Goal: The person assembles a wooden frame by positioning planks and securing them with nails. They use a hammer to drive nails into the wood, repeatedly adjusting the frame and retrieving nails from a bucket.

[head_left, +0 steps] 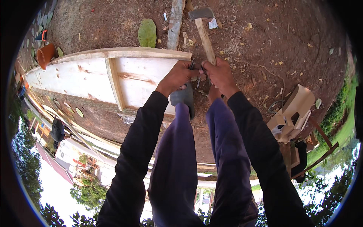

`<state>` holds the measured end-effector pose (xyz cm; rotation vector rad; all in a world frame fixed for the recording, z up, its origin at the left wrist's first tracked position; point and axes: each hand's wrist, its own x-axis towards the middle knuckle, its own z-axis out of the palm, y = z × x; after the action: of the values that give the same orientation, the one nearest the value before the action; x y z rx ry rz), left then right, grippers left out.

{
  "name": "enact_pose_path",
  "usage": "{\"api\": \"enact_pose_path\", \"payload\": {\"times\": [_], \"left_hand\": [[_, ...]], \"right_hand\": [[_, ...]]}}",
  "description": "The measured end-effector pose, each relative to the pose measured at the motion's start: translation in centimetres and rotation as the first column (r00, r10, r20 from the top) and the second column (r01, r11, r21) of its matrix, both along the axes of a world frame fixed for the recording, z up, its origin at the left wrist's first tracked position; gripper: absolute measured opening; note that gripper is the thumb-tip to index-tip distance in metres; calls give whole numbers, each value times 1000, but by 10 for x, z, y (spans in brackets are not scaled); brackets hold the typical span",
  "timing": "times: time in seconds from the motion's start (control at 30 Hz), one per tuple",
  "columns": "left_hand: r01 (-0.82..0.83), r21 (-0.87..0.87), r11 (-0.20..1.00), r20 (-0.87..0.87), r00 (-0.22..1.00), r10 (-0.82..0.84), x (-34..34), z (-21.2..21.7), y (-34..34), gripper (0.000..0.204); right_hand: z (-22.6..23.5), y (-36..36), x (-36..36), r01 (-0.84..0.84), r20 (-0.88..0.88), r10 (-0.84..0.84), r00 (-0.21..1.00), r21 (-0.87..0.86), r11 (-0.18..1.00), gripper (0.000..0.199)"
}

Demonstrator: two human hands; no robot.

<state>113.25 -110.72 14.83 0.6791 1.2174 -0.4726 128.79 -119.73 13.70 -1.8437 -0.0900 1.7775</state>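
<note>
My right hand (221,75) is closed round the lower end of the wooden handle of a hatchet (205,39). The hatchet's dark metal head points away from me, above the dirt. Close beside it, my left hand (177,77) has its fingers pinched together. Thin nail-like metal pieces (199,81) show between the two hands; which fingers grip each one I cannot tell. Under my left hand lies the right end of a long wooden panel (90,77), pale boards with a curved edge strip and a crosspiece. My left shoe (185,100) is at that end.
An opened cardboard box (293,109) stands at the right. A narrow plank (175,26) lies beyond the panel, near a large green leaf (147,33). At the far left are an orange-brown bucket (46,56) and an orange-handled saw (43,35).
</note>
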Motion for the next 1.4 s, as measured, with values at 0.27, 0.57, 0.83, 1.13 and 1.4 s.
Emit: {"api": "enact_pose_path", "payload": {"times": [0.27,0.57,0.83,1.13,1.4], "left_hand": [[49,579,814,-84,996,-1,-30,-69,33,19],[253,723,642,-142,965,-220,-14,-102,49,24],[315,754,577,-175,942,-285,-9,-123,42,28],[418,745,520,-241,895,-375,-7,-125,40,33],[320,750,580,-204,945,-257,-7,-132,28,32]], "right_hand": [[2,-25,11,-204,159,212,964,-63,977,25],[23,-46,35,-404,46,422,905,-216,889,42],[17,-20,36,-418,160,426,890,-80,905,35],[12,21,50,-523,246,518,819,-52,851,41],[10,45,66,-815,376,753,539,8,580,44]]}}
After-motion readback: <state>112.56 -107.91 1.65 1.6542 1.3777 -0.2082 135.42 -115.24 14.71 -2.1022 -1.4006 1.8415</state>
